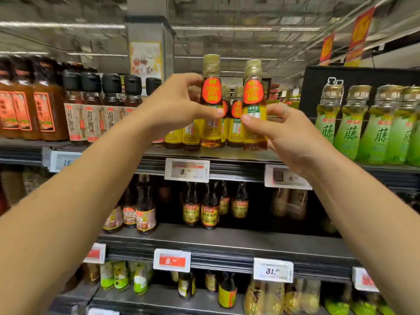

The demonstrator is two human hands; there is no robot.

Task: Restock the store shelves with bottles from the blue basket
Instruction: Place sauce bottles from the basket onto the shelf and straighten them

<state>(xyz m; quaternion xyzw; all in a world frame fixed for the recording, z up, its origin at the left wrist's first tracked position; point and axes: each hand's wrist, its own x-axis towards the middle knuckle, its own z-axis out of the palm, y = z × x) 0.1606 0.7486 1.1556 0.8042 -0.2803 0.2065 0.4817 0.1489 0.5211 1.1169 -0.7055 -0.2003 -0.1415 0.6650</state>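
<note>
L hand [179,103] pinches one oil bottle [211,105] at mid-body, thumb in front, fingers curled behind; R hand [288,133] pinches a second oil bottle [254,108] the same way; both bottles upright, side by side, at front edge of top shelf [227,153], approx. touching or just over it, can't tell which; same-brand row stands just behind. Blue basket not in view. Judgement: small bottles, prob. glass w/ liquid, so rigid, fairly light, fragile if dropped; foil-wrapped caps + glossy labels likely slick; best hold at label waist, not cap; set base flat before releasing.
</note>
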